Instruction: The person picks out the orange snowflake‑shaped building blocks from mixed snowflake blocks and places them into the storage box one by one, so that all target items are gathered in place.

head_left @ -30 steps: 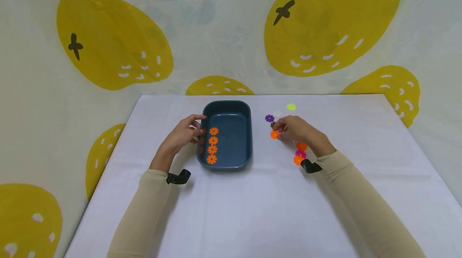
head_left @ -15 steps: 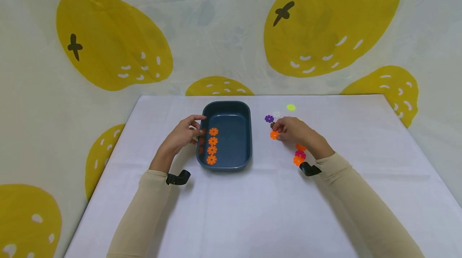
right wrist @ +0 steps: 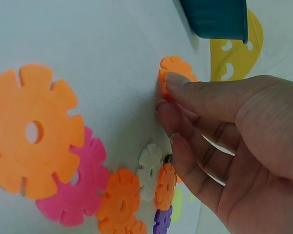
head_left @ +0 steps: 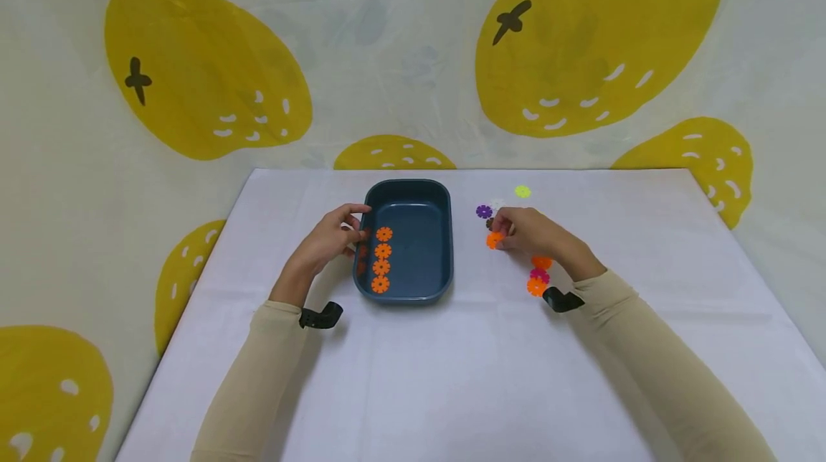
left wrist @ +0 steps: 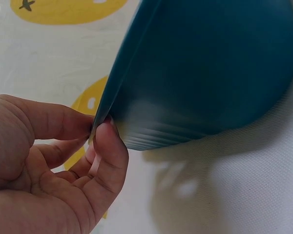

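Notched orange disc (head_left: pixel 493 241) right of dark-blue tray (head_left: pixel 419 250) with four orange discs (head_left: pixel 381 267) inside

Soft, even light washes a white tablecloth (head_left: pixel 413 376) in the head view, with faint shadows along the inner sides of the left sleeve (head_left: pixel 254 383) and right sleeve (head_left: pixel 667 369). Beside the left hand (head_left: pixel 325 238), a glossy dark-blue plastic tray (head_left: pixel 419 254) mirrors orange flower-shaped discs (head_left: pixel 382 251) in its side wall. The left-wrist view is dimmer, a soft-edged shadow spreading on the cloth past that hand. Shade also dulls the cloth beside the right hand (head_left: pixel 532 231) in its greyish, slightly soft wrist view.
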Demonstrator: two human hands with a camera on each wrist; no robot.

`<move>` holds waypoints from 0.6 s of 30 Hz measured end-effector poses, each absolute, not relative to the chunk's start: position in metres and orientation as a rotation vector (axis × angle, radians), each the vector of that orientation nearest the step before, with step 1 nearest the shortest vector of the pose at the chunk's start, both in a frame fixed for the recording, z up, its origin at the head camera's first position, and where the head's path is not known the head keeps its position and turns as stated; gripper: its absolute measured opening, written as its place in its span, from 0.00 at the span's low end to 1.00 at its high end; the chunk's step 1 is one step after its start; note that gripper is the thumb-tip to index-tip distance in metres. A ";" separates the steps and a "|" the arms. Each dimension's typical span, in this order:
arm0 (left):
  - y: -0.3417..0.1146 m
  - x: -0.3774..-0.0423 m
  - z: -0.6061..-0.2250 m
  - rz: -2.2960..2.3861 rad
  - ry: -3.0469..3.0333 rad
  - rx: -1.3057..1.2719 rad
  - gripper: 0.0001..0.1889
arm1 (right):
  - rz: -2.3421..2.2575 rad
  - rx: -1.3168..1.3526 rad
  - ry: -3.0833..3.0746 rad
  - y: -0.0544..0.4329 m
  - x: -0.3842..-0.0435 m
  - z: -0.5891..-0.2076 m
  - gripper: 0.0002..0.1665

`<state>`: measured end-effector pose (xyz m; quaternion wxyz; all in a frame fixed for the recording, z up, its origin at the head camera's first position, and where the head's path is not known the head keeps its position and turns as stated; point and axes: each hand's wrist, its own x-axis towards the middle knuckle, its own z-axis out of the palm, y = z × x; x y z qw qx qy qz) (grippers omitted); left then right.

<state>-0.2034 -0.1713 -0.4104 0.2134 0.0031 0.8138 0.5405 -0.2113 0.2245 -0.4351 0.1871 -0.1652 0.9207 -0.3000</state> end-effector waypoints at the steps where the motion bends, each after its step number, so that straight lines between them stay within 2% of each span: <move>1: -0.171 -0.204 -0.411 1.498 2.259 0.010 0.27 | -0.849 -0.461 2.586 0.225 -0.212 -0.436 0.14; 9: -0.171 -0.205 -0.411 1.495 2.262 0.001 0.27 | -0.896 -0.481 2.572 0.228 -0.214 -0.437 0.13; 18: -0.172 -0.206 -0.413 1.498 2.255 -0.005 0.27 | -0.876 -0.512 2.540 0.230 -0.215 -0.439 0.05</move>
